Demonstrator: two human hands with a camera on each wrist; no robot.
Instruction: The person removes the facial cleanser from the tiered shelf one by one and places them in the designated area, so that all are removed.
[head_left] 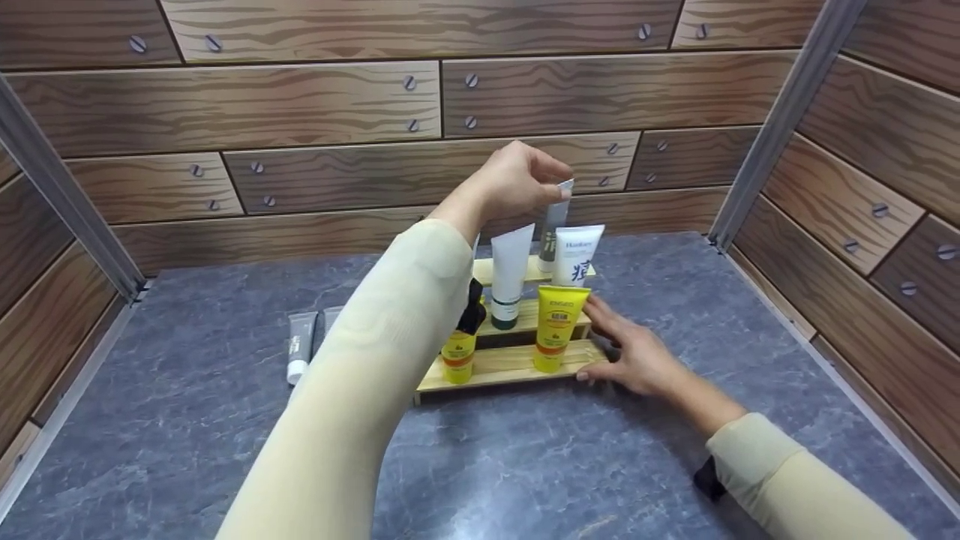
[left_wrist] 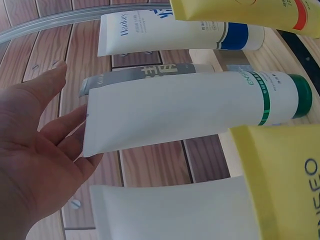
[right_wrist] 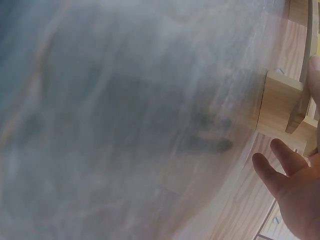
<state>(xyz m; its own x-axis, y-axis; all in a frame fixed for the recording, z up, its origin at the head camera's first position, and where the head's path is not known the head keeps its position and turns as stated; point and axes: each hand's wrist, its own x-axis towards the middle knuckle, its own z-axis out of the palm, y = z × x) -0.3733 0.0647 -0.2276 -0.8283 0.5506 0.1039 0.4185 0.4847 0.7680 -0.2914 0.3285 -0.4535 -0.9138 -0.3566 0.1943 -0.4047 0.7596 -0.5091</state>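
A stepped wooden rack (head_left: 495,364) carries squeeze tubes standing on their caps. On its top step at the back is a grey tube (head_left: 555,217); my left hand (head_left: 517,180) reaches over to its upper end. In the left wrist view, thumb and fingers are spread around that end, with a gap showing beside the thumb. My right hand (head_left: 637,356) rests at the rack's right end, thumb by the front step, fingers extended along the side. Nearby stand a white tube with blue lettering (head_left: 577,251), a white tube with a green cap (head_left: 510,270) and a yellow tube (head_left: 561,326).
Another yellow tube (head_left: 459,356) stands at the front step's left, partly behind my left sleeve. Left of the rack, a small grey tube (head_left: 300,349) lies on the marbled table (head_left: 210,427), beside another partly hidden one. Wood-patterned walls (head_left: 337,97) enclose the back and sides.
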